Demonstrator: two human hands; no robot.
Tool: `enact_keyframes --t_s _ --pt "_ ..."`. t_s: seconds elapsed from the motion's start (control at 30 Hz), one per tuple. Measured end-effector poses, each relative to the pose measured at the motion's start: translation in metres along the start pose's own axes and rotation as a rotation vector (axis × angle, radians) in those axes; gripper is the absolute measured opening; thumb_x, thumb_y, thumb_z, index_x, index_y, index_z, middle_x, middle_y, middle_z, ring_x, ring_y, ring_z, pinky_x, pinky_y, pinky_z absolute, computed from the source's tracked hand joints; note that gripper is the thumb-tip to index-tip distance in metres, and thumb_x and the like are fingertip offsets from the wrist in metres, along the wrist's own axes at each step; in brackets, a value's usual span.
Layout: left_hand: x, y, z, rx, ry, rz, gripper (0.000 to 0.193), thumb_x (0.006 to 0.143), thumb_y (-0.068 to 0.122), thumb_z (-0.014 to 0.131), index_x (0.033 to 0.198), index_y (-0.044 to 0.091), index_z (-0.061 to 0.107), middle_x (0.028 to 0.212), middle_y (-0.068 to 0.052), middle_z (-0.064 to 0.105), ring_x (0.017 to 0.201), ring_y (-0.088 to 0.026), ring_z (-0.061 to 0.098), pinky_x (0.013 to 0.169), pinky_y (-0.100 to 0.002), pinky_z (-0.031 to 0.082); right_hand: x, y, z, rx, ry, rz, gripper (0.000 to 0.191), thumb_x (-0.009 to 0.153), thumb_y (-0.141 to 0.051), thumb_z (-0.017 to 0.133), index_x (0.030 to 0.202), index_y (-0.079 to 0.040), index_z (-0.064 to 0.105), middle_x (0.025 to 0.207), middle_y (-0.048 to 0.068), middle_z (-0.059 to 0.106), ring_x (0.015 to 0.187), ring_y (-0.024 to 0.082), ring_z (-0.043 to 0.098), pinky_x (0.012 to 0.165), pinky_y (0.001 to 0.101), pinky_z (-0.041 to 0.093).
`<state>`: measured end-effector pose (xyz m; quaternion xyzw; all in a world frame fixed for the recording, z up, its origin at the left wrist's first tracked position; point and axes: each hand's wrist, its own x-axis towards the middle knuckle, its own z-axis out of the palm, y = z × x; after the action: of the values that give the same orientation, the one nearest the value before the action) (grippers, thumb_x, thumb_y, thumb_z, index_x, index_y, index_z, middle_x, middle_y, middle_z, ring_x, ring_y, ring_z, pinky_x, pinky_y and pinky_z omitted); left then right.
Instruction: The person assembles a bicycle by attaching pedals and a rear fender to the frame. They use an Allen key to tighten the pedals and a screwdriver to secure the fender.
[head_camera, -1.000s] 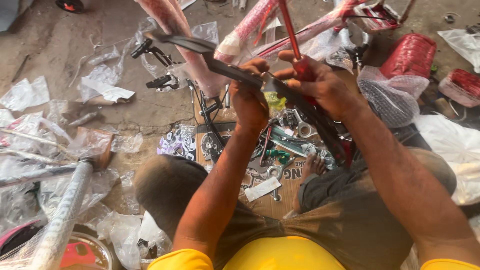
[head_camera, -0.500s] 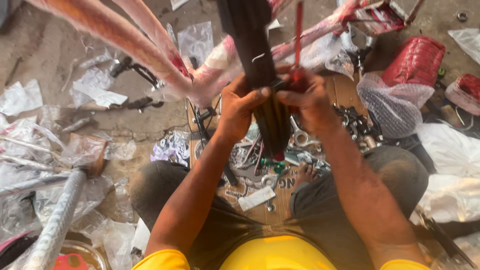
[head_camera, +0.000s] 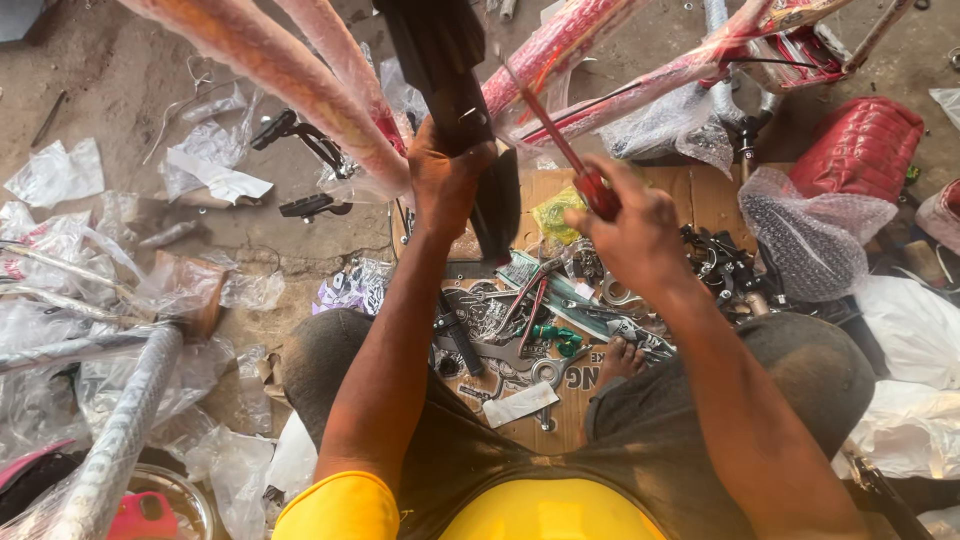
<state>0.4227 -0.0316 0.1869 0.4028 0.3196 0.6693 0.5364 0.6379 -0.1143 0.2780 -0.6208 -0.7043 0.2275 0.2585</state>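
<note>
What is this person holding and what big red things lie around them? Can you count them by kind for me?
Black fender-like part, gripped by the left hand: 1
Red-handled screwdriver, gripped by the right hand: 1
Red padded seat on the ground: 1
Wrapped red frame tubes, at least: 3
Total: 6
</note>
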Motion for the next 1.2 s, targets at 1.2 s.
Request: enact_keyframes --t_s 1.2 --pt "0.024 -0.028 -0.018 0.282 0.061 0.195 0.023 0.087 -0.005 0.075 0.107 0.002 0.066 0.095 -0.001 0.071 0.088 -0.008 0.065 0.08 -0.025 0.054 -0.045 -0.028 -0.006 -0.246 0.164 -0.348 0.044 0.09 -0.013 0.08 0.13 -0.001 0.067 0.103 0.016 0.071 0.087 0.032 0.072 0.074 0.0416 0.058"
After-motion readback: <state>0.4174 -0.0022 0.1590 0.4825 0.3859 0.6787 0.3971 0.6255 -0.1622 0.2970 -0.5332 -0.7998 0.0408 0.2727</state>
